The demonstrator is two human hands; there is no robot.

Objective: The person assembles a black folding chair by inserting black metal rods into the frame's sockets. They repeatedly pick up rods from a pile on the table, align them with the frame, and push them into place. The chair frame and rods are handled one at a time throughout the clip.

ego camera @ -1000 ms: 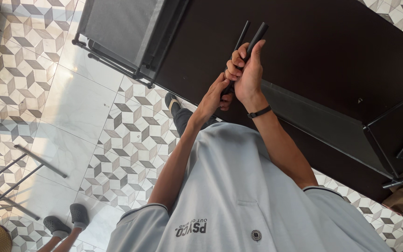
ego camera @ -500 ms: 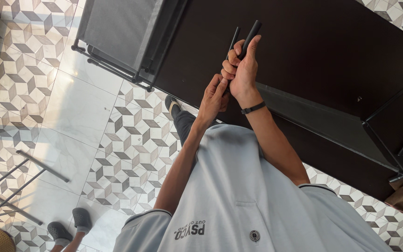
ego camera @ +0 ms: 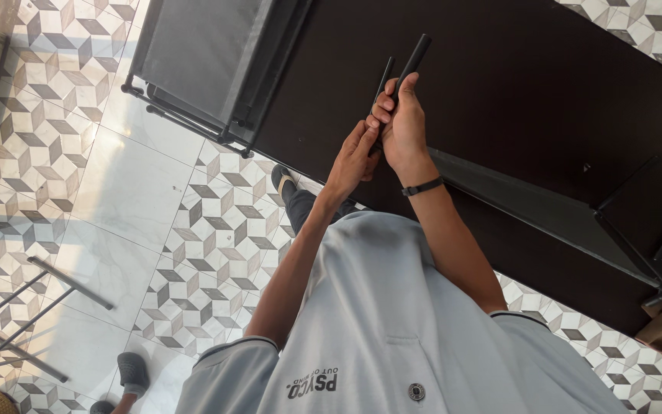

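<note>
Right hand fingers curled tight around two black rods — left hand fingertips on their lower end.

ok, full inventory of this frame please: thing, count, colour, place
slim black rods: two, black, upright in the hands, over the dark surface
dark flat surface: one, near black, top centre to right
grey fabric panel on a black metal frame: one, top left
black metal frame piece: one, right of the arms
patterned floor tiles: grey and white, left and corners
grey metal bars: several, lower left
another person's grey shoe: bottom left
black wristband: one, right wrist
grey polo shirt: one, bottom centre
own dark shoe: one, centre
left hand: at the rods' lower end
right hand: gripping the rods
</note>
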